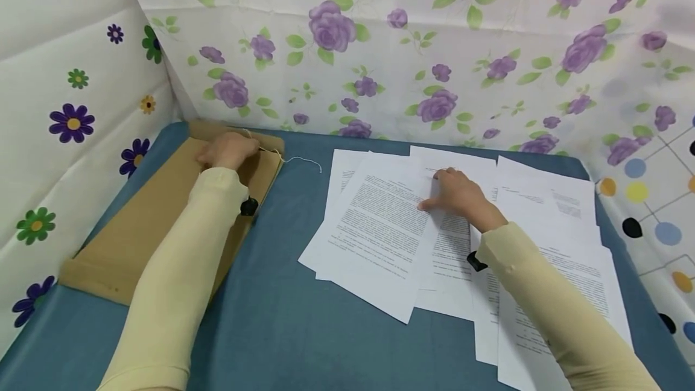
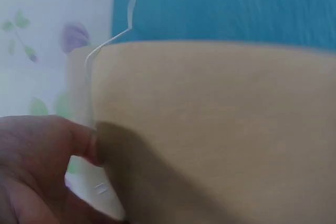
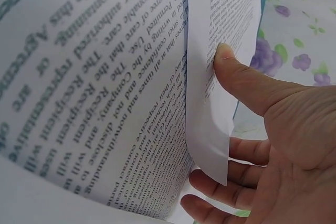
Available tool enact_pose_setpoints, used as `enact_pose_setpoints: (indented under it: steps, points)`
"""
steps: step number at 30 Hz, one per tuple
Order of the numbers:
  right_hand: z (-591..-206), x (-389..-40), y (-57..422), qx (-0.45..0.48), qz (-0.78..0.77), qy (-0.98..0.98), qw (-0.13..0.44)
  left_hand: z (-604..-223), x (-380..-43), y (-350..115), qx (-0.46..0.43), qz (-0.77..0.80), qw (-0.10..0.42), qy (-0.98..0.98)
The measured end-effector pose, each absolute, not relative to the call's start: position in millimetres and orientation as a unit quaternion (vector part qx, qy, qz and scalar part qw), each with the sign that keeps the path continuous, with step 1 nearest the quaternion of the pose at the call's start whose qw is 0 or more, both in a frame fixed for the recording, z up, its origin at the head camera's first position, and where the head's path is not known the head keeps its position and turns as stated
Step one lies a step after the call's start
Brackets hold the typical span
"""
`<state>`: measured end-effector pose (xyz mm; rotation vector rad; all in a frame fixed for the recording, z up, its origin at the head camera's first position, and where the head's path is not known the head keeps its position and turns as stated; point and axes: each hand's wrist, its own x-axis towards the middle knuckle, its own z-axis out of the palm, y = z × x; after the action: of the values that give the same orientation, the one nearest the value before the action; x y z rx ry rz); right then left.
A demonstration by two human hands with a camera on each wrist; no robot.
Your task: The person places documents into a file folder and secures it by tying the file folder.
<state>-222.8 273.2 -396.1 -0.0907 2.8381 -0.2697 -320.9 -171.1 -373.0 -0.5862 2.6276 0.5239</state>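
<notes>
My left hand (image 1: pixel 228 151) is at the top end of a brown envelope (image 1: pixel 152 210), which lies on the left of the table. In the left wrist view, the thumb of that hand (image 2: pixel 42 166) rests on the envelope's edge (image 2: pixel 210 119), and the other fingers are partly hidden. A thin white string (image 1: pixel 301 160) trails from the envelope's flap. My right hand (image 1: pixel 458 195) pinches the edge of a printed sheet (image 1: pixel 374 222). In the right wrist view, the thumb lies on the sheet's bent-up edge (image 3: pixel 205 129), with fingers behind it.
More printed sheets (image 1: pixel 564 246) overlap across the right side, beneath and beside my right forearm. A blue-green cloth (image 1: pixel 271 324) covers the table. Flowered sheeting (image 1: pixel 331 71) rises along the back, and patterned cloth (image 1: pixel 70 155) stands at the left.
</notes>
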Motion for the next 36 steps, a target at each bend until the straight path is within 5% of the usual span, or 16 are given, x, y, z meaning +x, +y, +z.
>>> enact_pose_setpoints:
  steps: [18,29,36]
  points:
    - [-400,-220,281,-0.034,-0.092,0.985,0.145,-361,-287,-133,-0.049,0.146,0.204,0.967]
    - [-399,-223,279,-0.048,-0.094,0.984,0.144,-365,-274,-127,-0.052,0.102,0.182,0.977]
    - [-400,-224,276,-0.051,-0.094,0.983,0.148,-366,-273,-136,0.068,0.003,0.209,0.975]
